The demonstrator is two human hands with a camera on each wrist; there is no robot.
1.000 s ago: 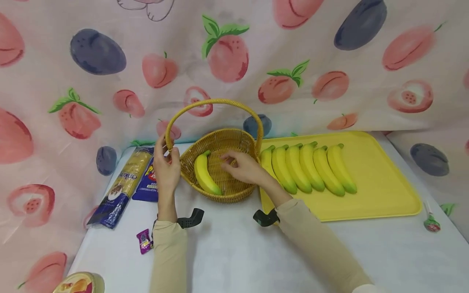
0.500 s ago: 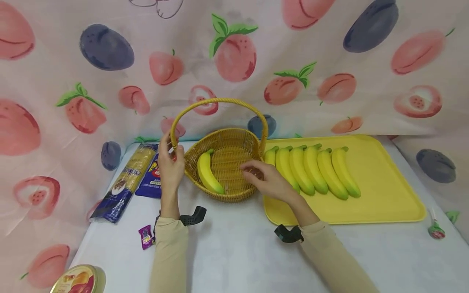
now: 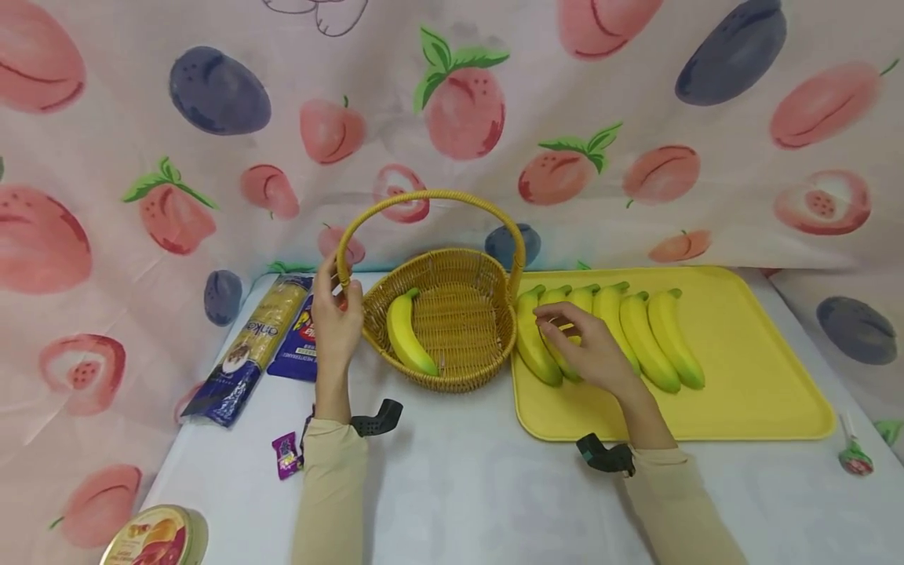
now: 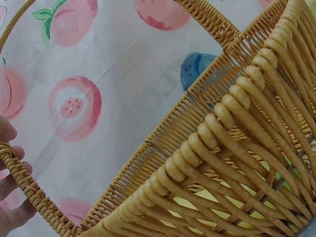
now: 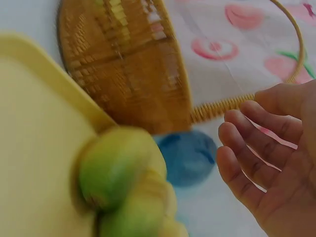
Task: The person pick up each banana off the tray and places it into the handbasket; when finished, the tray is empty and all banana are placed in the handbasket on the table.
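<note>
From the head view we see one wicker basket (image 3: pixel 452 314) on the white desk (image 3: pixel 480 494), with one banana (image 3: pixel 408 333) lying inside it against its left wall. Our left hand (image 3: pixel 337 314) grips the base of the basket's handle (image 3: pixel 431 200), fingers curled round it. Just right of the basket lies one yellow tray (image 3: pixel 763 377) carrying six bananas (image 3: pixel 650 333) in a row. Our right hand (image 3: pixel 589 349) rests over the row's left part, fingers loosely bent on the second and third fruits; we cannot tell whether it grips one. Left of the basket lie two packets: a long biscuit pack (image 3: pixel 250 349) and a blue packet (image 3: pixel 302 339). One small purple sweet (image 3: pixel 286 455) lies nearer us, one round tin (image 3: pixel 151 537) sits well below the basket to its left, and one lollipop (image 3: pixel 854 455) lies beyond the tray's right edge.

In the left wrist view we see fingertips (image 4: pixel 10 197) wrapped round the woven handle (image 4: pixel 29 190), the basket's wall (image 4: pixel 237 158) filling the frame.

In the right wrist view our hand (image 5: pixel 276 163) shows relaxed, parted fingers holding nothing, with green banana tips (image 5: pixel 116 170) blurred beside the tray (image 5: pixel 34 148) and the basket (image 5: pixel 128 64) behind.
</note>
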